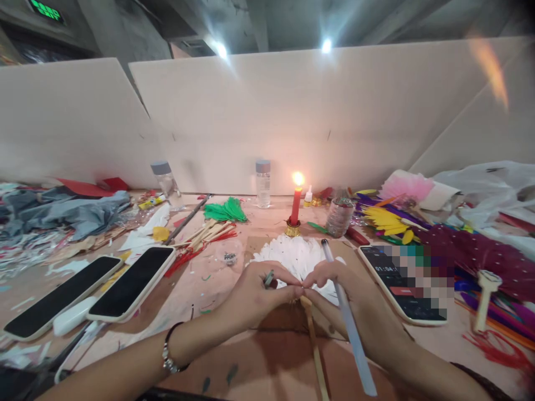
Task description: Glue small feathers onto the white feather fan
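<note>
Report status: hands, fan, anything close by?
Left hand and right hand pinch white feather fan at its base. Glue stick in right hand. Lit candle just behind fan.

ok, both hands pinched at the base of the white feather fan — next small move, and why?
Probably press the feathers down onto the handle top. The left hand and right hand meet fingertip to fingertip where the white feather fan joins its pale wooden stick handle, and the right hand also carries a clear glue stick.
</note>
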Available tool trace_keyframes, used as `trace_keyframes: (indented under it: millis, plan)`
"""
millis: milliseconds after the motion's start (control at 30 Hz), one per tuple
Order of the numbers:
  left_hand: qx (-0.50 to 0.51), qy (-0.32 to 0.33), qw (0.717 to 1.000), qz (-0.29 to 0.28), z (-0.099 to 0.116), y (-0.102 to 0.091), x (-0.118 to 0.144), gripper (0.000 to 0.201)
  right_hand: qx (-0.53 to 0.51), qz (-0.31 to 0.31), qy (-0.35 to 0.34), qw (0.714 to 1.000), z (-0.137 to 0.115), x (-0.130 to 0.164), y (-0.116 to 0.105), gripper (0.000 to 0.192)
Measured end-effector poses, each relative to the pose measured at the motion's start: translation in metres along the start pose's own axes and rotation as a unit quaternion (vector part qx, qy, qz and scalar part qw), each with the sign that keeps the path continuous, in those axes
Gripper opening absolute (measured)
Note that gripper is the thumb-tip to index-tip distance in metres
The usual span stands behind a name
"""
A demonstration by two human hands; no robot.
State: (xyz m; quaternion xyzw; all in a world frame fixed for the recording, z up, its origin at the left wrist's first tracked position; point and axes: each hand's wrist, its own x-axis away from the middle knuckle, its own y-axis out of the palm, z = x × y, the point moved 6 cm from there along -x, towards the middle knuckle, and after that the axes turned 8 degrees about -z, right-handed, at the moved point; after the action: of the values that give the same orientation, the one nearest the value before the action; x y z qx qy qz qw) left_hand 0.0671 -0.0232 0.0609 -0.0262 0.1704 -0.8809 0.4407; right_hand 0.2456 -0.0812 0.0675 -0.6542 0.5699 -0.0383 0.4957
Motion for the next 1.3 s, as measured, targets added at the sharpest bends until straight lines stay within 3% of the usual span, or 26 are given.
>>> trace_keyframes:
  millis: [167, 267, 400, 533, 633, 733, 800, 900, 1033, 1300]
  plan:
    - [0.015, -0.015, 1.0, 0.017, -0.013, 0.004, 0.002, 0.021, -0.027, -0.005, -0.044, 0.999, -0.007, 0.004, 0.005, 0.015]
    - [-0.056, 0.061, 0.996, 0.033, -0.008, 0.003, 0.004, 0.019, -0.07, 0.031, 0.013, 0.997, 0.0, 0.003, 0.006, 0.009]
    - [-0.153, 0.189, 0.969, 0.041, 0.005, 0.004, 0.014, 0.016, -0.159, 0.036, 0.093, 0.982, 0.013, 0.004, 0.016, 0.018]
    - [-0.212, 0.249, 0.945, 0.034, 0.006, 0.012, 0.022, 0.012, -0.254, 0.018, 0.155, 0.955, 0.025, 0.011, 0.035, 0.029]
    - [-0.226, 0.233, 0.945, 0.046, 0.0, 0.014, 0.022, 0.011, -0.277, 0.012, 0.178, 0.944, 0.03, 0.013, 0.041, 0.031]
    - [-0.238, 0.222, 0.944, 0.049, -0.002, 0.011, 0.02, 0.011, -0.258, 0.018, 0.172, 0.951, 0.032, 0.01, 0.034, 0.027]
    - [-0.249, 0.229, 0.941, 0.021, -0.001, 0.011, 0.019, 0.012, -0.225, 0.029, 0.162, 0.96, 0.032, 0.006, 0.025, 0.024]
    - [-0.265, 0.237, 0.932, -0.064, -0.003, 0.019, 0.019, 0.016, -0.193, 0.043, 0.161, 0.967, 0.032, 0.003, 0.015, 0.019]
    - [-0.284, 0.2, 0.927, -0.144, -0.019, 0.034, 0.021, 0.021, -0.18, 0.035, 0.17, 0.968, 0.031, 0.004, 0.015, 0.015]
    - [-0.312, 0.146, 0.925, -0.16, -0.039, 0.05, 0.022, 0.024, -0.184, 0.024, 0.176, 0.967, 0.032, 0.003, 0.022, 0.016]
